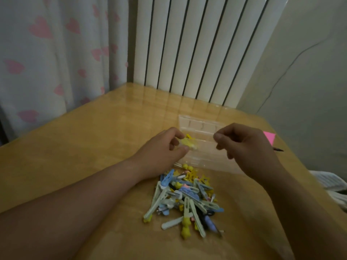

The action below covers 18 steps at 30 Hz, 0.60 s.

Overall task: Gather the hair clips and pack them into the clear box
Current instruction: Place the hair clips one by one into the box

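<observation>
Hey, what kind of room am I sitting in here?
Probably a bedroom or similar room at home: a white curtain with pink hearts, a white radiator against the wall, and a small wooden table holding a pile of hair clips.
</observation>
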Each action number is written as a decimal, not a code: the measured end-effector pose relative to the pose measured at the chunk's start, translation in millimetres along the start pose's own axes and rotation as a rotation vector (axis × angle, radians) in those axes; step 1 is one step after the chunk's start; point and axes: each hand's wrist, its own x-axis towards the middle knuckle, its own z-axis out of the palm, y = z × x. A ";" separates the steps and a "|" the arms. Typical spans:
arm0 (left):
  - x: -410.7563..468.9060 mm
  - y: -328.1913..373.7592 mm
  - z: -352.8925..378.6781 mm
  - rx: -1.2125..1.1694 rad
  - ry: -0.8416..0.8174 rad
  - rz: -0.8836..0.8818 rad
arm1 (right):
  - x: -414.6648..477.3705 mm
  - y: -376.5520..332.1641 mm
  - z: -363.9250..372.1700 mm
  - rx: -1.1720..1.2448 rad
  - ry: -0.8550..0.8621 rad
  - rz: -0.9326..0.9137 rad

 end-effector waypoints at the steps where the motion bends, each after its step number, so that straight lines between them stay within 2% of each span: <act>1: -0.3 0.4 0.3 0.001 0.005 0.002 | -6.5 -2.0 -2.4 0.004 -0.081 -0.008; 5: -0.1 0.2 0.9 -0.010 0.019 -0.003 | -16.8 -3.3 -2.3 -0.202 -0.408 0.000; 7: 0.4 -0.1 0.8 -0.016 0.023 -0.006 | -17.0 -0.3 1.1 -0.345 -0.489 -0.007; 10: 0.5 -0.3 1.0 -0.016 0.026 -0.007 | -18.0 1.1 6.9 -0.425 -0.534 -0.036; 18: 0.2 -2.5 1.3 -0.021 0.014 -0.003 | -18.0 4.3 7.3 -0.378 -0.549 -0.079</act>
